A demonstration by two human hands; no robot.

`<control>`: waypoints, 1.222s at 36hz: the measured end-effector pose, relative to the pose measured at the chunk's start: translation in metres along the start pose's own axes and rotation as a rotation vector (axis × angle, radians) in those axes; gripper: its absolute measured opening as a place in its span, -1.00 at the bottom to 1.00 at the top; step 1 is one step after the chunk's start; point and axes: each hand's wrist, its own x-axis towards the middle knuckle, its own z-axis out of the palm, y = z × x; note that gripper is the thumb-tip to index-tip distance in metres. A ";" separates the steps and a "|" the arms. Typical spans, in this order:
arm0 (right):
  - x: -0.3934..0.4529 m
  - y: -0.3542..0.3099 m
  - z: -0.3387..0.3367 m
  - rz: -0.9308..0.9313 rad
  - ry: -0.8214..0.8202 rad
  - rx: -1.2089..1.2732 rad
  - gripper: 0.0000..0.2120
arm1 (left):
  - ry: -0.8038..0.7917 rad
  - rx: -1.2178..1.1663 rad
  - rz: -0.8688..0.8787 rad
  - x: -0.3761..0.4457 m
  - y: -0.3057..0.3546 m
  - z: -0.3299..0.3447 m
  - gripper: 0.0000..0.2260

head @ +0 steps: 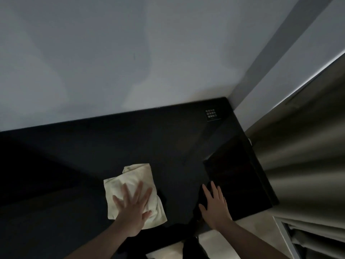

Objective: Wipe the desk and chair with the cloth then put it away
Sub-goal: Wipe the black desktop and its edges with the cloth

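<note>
Head view only, dim room. Dark bench [130, 139] runs along a pale wall [112, 53], curtain [302, 156] at its right end. The cloth [134, 186], pale cream and folded into a rough rectangle, lies flat on the bench near the front edge, roughly mid-frame.

My left hand [133, 208] is pressed palm-down on the near half of the cloth, fingers spread wide, so the grip is fully open and clamps nothing, it just pins the cloth by pressure. My right hand [214, 204] is also flat and open, fingers spread, holding nothing; it rests at the near left corner of a flat dark panel [237, 180] lying on the bench at the right. I can't tell what that panel is. A small dark label [211, 114] with pale text sits in the far right corner, too small to read.

Handling guess: the cloth looks soft, light and limp, with creases and a loose fold at the far edge. It should slide easily on the smooth bench but will bunch up if pushed from one corner, so flat palm pressure over the middle suits wiping. For lifting it away later, pinch the folded far edge or gather the layers together.

Chair not identifiable here, only dark shapes below the front edge.
</note>
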 end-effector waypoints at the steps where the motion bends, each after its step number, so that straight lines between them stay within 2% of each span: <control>1: 0.004 0.012 -0.004 -0.007 0.004 -0.016 -0.29 | 0.002 -0.017 -0.005 0.005 0.012 -0.001 -0.33; 11: 0.041 0.128 -0.047 -0.068 0.011 -0.071 -0.27 | 0.012 -0.149 -0.034 0.054 0.134 -0.022 -0.29; 18: 0.062 0.187 -0.066 -0.044 0.053 -0.103 -0.20 | 0.019 -0.180 0.010 0.092 0.213 -0.047 -0.32; 22: 0.071 0.211 -0.068 0.029 0.091 -0.103 -0.05 | 0.038 -0.183 0.051 0.119 0.256 -0.060 -0.31; 25: 0.078 0.229 -0.069 0.100 0.036 -0.053 0.06 | 0.049 -0.162 0.066 0.137 0.286 -0.070 -0.30; 27: 0.082 0.238 -0.070 0.101 0.015 0.034 0.05 | 0.052 -0.146 0.071 0.147 0.303 -0.077 -0.30; 36: 0.084 0.244 -0.072 0.064 -0.032 0.058 0.01 | 0.013 -0.062 0.105 0.170 0.331 -0.103 -0.28; 44: 0.077 0.236 -0.079 0.070 -0.055 0.053 0.01 | 0.007 -0.012 0.211 0.141 0.292 -0.114 -0.25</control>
